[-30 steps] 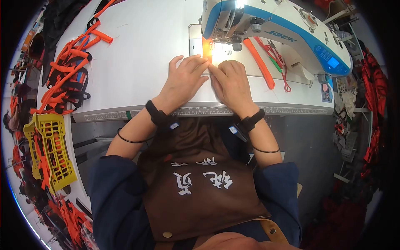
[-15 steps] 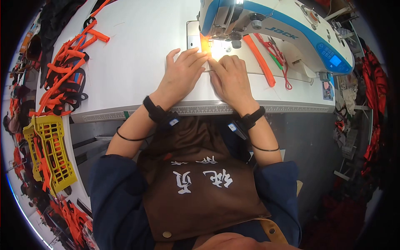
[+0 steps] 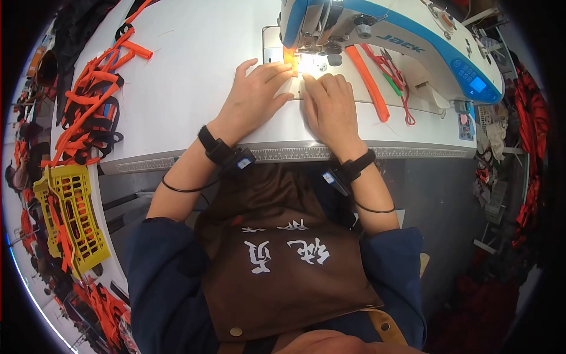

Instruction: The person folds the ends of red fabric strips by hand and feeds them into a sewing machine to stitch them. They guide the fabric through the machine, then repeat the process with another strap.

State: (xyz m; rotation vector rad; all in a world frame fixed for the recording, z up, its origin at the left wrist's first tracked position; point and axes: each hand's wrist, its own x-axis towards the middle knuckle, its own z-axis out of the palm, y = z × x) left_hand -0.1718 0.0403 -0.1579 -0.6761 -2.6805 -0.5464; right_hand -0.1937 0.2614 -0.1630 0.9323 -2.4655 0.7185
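Observation:
A short orange fabric strip (image 3: 289, 62) lies under the needle area of the white and blue sewing machine (image 3: 383, 41), lit by its lamp. My left hand (image 3: 256, 94) is open, with its fingertips on the strip's lower end and its thumb spread apart. Just to the right of the strip, my right hand (image 3: 331, 109) rests on the machine bed with bent fingers and the thumb apart. Nothing shows in its grasp, though glare blurs its index fingertip.
Right of my hands lie a longer orange strip (image 3: 368, 82) and red-handled scissors (image 3: 394, 71). Tangled orange and black strips (image 3: 94, 100) cover the table's left side. A yellow basket (image 3: 88, 221) hangs by the left edge. A ruler (image 3: 289, 153) runs along the front edge.
My right hand has shifted slightly right, and its index finger has drawn away from the strip and my left fingers. The left thumb and fingers have spread a little more.

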